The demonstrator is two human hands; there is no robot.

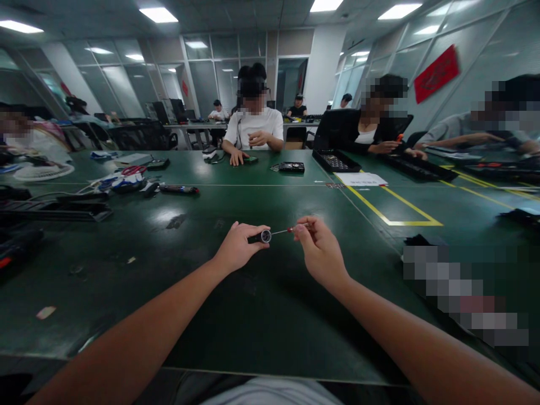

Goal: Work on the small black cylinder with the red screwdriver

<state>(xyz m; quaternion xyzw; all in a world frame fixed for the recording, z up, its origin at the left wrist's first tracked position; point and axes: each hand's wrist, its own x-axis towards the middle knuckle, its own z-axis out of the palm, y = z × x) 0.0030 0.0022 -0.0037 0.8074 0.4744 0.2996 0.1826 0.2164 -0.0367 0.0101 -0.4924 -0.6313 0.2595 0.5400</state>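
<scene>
Head view: left hand [238,246] closed around small black cylinder [262,236]; right hand [319,247] pinches thin screwdriver [287,229], tip at cylinder's 3 o'clock. Keep shaft coaxial, cylinder steady above desk [261,315].

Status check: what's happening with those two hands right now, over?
Left hand grips small black cylinder with silver end. Right hand pinches thin red-handled screwdriver, tip at cylinder. Dark green table beneath.

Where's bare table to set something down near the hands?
Bare green table runs from the left hand and right hand to the near edge, and beyond them up to the white line. The yellow-taped box is bare too. Crowded: cables and tools far left, black trays far right by seated people.
</scene>
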